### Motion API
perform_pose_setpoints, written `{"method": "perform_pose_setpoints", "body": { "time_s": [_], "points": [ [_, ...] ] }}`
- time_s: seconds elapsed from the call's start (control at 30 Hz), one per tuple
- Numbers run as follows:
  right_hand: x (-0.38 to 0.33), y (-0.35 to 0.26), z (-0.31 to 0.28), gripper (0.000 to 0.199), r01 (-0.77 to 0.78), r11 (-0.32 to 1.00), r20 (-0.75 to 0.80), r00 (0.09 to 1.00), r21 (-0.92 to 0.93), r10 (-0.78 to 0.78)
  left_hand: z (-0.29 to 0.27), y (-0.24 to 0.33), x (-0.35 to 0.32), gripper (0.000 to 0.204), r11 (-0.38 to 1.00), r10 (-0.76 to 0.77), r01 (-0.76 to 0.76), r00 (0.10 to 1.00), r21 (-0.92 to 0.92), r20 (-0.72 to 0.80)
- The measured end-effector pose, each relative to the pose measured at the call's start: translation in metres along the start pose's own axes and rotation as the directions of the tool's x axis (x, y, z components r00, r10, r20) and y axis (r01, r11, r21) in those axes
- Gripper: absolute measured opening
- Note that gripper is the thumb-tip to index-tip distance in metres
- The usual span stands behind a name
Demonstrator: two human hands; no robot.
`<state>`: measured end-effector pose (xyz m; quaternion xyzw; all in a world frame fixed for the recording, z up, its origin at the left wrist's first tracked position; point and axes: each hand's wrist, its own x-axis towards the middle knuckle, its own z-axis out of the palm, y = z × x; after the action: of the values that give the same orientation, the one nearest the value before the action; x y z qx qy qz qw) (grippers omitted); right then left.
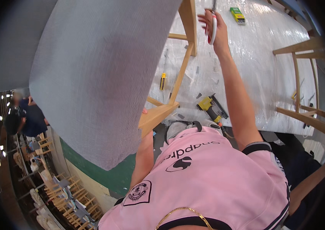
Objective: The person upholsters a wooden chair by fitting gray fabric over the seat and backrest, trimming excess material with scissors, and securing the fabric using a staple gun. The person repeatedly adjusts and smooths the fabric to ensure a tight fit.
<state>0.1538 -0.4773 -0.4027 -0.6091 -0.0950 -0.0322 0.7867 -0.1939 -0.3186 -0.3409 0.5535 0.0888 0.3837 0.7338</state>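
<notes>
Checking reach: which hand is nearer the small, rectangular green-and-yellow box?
Right. The right hand is just left of the small green-and-yellow box; the left hand is farther off, down and left, mostly hidden by the pale wooden chair frame.

Clear, wrinkled plastic film covers the worktop (256,78). Lying on it are a yellow-and-black staple gun (212,109), a yellow-handled screwdriver (163,81), a green-and-yellow box (238,16) near the far edge, and small dark scraps (199,95) scattered between the tools.
</notes>
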Motion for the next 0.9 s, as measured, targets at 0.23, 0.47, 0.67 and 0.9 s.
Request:
{"method": "perform_pose_setpoints", "body": {
  "time_s": [0.23,0.47,0.67,0.9],
  "points": [
    [-0.153,0.165,-0.193,0.057,-0.609,0.583,-0.36,0.791,-0.537,0.495,0.034,0.002,0.027,0.032,0.992,-0.103,0.104,0.995,-0.076,0.019],
    [-0.276,0.22,-0.273,0.044,-0.461,0.25,-0.329,0.841,-0.852,0.429,0.018,0.004,0.007,0.033,0.997,-0.082,0.082,0.996,-0.01,0.03],
    [-0.279,0.208,-0.233,0.041,-0.395,0.25,-0.171,0.772,-0.884,0.613,-0.029,-0.026,0.012,0.03,0.812,-0.029,-0.051,0.991,0.581,0.127],
    [-0.264,0.112,-0.099,0.056,-0.413,0.528,0.545,0.088,-0.742,0.834,-0.129,-0.11,-0.088,0.035,0.154,-0.847,0.002,0.515,0.988,0.131]
  ]
}}
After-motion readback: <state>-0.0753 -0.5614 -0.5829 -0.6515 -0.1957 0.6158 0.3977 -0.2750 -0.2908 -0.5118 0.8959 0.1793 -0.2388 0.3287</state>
